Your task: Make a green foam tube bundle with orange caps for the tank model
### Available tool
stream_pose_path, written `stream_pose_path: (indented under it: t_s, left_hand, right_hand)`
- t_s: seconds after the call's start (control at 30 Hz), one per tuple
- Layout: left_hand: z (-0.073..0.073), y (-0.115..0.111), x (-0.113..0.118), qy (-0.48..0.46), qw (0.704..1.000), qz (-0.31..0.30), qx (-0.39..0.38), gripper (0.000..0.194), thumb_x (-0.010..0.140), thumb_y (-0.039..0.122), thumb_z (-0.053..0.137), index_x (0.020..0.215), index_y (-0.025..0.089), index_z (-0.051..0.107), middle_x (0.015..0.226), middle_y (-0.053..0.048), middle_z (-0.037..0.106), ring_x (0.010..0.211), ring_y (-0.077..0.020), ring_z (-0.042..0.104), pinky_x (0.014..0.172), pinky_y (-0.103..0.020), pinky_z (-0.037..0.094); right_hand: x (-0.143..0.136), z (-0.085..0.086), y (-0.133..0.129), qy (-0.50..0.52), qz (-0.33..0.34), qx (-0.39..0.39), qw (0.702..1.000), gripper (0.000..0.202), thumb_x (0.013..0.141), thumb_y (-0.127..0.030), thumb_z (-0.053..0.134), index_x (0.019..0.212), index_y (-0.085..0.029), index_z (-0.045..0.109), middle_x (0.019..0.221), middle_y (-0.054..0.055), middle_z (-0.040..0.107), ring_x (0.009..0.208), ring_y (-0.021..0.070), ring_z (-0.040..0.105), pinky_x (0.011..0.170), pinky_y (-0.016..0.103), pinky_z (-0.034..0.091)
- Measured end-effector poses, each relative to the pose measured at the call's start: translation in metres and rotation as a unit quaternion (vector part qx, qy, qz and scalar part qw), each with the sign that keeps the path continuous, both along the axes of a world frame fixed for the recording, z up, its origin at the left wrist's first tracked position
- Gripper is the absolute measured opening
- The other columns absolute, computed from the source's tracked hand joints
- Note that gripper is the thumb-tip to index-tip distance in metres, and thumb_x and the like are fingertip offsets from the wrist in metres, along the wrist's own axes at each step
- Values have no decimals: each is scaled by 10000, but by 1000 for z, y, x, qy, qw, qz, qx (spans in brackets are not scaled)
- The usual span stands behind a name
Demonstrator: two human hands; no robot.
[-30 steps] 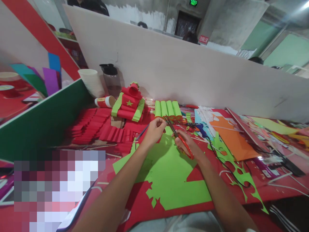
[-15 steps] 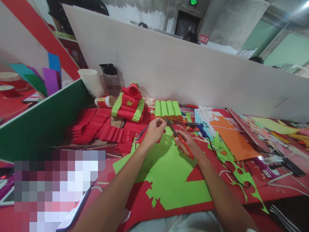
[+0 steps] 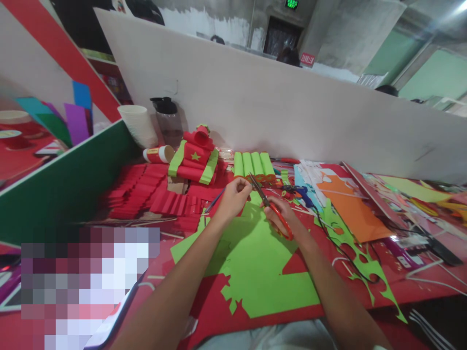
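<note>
My right hand (image 3: pixel 279 216) grips a pair of scissors (image 3: pixel 280 221) by the red handles, blades angled up and to the left. The blade tips reach close to the fingers of my left hand (image 3: pixel 236 194), which are pinched together. What they hold, if anything, is too small to make out. Below both hands lie overlapping sheets of green paper (image 3: pixel 262 262) with ragged cut edges. Just beyond the blades stands a row of green paper rolls (image 3: pixel 253 164) with orange-brown ends.
Pleated red paper strips (image 3: pixel 134 189) and a red-and-green paper model (image 3: pixel 195 155) sit to the left. At right are a blue glue gun (image 3: pixel 302 193) with its cord, orange paper (image 3: pixel 350 209) and green offcuts (image 3: pixel 359 257). A white partition (image 3: pixel 277 107) rises behind.
The scissor blades have opened a little wider, and their tips have shifted slightly. My left hand stays in nearly the same place.
</note>
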State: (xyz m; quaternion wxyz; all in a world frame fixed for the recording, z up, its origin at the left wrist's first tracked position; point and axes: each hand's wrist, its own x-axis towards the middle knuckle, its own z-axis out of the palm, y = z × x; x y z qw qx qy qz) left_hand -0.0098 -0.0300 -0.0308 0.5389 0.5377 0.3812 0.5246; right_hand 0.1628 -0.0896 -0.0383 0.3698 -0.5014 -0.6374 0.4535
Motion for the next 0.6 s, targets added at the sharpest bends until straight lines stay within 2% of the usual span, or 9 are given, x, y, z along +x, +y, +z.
stream_pose_path:
  t_s: [0.07, 0.13, 0.23, 0.27, 0.33, 0.47, 0.6]
  left_hand:
    - [1, 0, -1, -10, 1000, -4, 0, 108, 769, 263, 562, 740, 177, 503, 713, 7, 624, 508, -73, 489, 522, -204, 395]
    - [1, 1, -3, -12, 1000, 2, 6, 107, 775, 259, 565, 747, 178, 501, 752, -2, 638, 523, -75, 497, 528, -206, 403]
    - [-1, 6, -10, -3, 999, 28, 25, 121, 790, 279, 574, 763, 177, 514, 737, 12, 607, 538, -79, 490, 544, -209, 415]
    - [-1, 8, -13, 4, 999, 37, 33, 130, 796, 290, 579, 769, 178, 519, 727, 18, 593, 542, -80, 486, 548, -208, 415]
    - [-4, 12, -19, 31, 997, 53, 51, 133, 809, 298, 580, 782, 179, 527, 707, 29, 567, 550, -84, 480, 551, -206, 405]
    - [-11, 18, -30, 128, 987, 53, 77, 123, 832, 295, 572, 793, 181, 546, 709, 30, 559, 591, -95, 493, 581, -204, 401]
    - [-21, 20, -38, 233, 968, 23, 85, 146, 845, 325, 579, 819, 183, 601, 793, 1, 631, 671, -126, 562, 629, -222, 421]
  right_hand:
    - [0, 3, -2, 0, -12, 5, 1000, 384, 865, -578, 564, 1004, -220, 557, 524, -88, 408, 351, 79, 359, 348, 204, 302]
    - [4, 8, -3, -35, -26, 20, 999, 376, 862, -554, 580, 1035, -220, 570, 561, -68, 475, 397, 99, 429, 386, 215, 345]
    - [16, 17, -2, -156, -63, 78, 983, 353, 835, -496, 638, 1059, -225, 611, 831, 19, 663, 705, 178, 635, 598, 261, 470]
    - [21, 19, -2, -209, -75, 93, 971, 344, 826, -481, 653, 1059, -231, 623, 913, 36, 690, 805, 205, 656, 668, 280, 478]
    - [32, 23, -2, -319, -74, 88, 941, 350, 817, -460, 667, 1095, -250, 635, 1012, 54, 713, 879, 238, 666, 710, 297, 464]
    - [48, 24, -5, -457, -39, 54, 887, 356, 821, -378, 664, 1163, -284, 633, 1067, 62, 724, 873, 254, 670, 698, 297, 431]
    - [57, 20, -6, -483, 7, 48, 874, 314, 829, -209, 605, 1133, -277, 642, 1051, 54, 717, 923, 234, 651, 752, 289, 412]
